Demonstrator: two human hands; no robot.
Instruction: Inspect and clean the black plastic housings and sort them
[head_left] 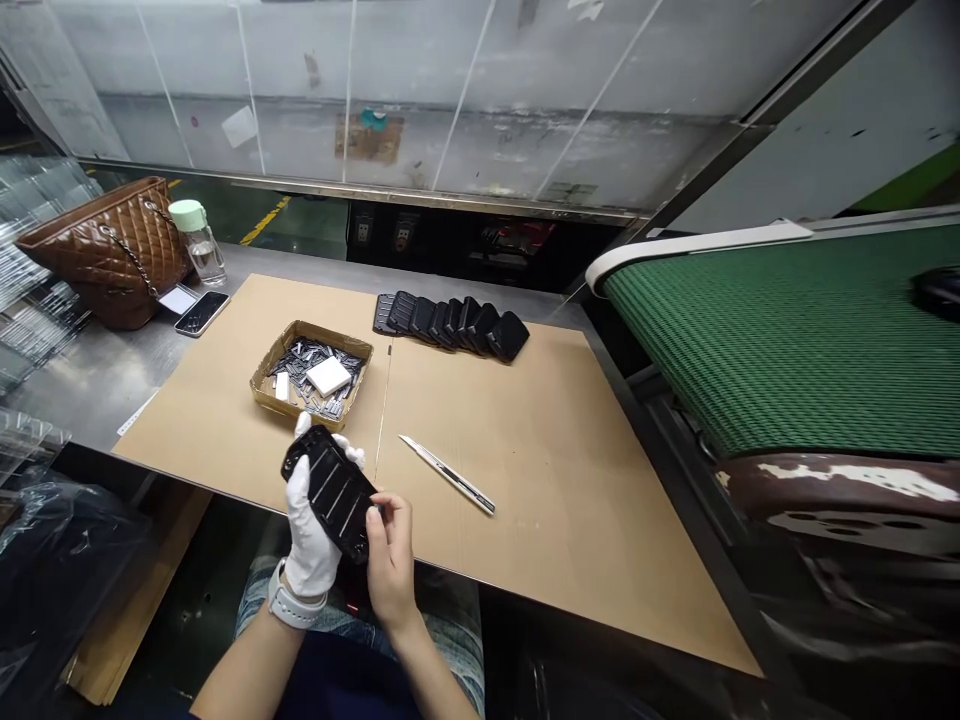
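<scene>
A black ribbed plastic case [337, 492] is held tilted above the near edge of the cardboard sheet. My left hand [309, 530], in a white glove, wraps round its left side, with fingertips showing past the far edge. At the case's right lower edge, my bare right hand [393, 560] pinches with thumb and fingers; whether a small part is between them is hidden. A utility knife [448, 474] lies to the right of my hands. Beyond them stands a shallow box [264, 398] of small dark strips, with a white block [328, 376] on top.
Several similar black cases [450, 325] lean in a row at the back. A phone [202, 313], clear bottle [202, 245] and brown quilted bag [112, 250] occupy the left. A green conveyor belt [795, 340] borders the cardboard-covered table [555, 500] on the right.
</scene>
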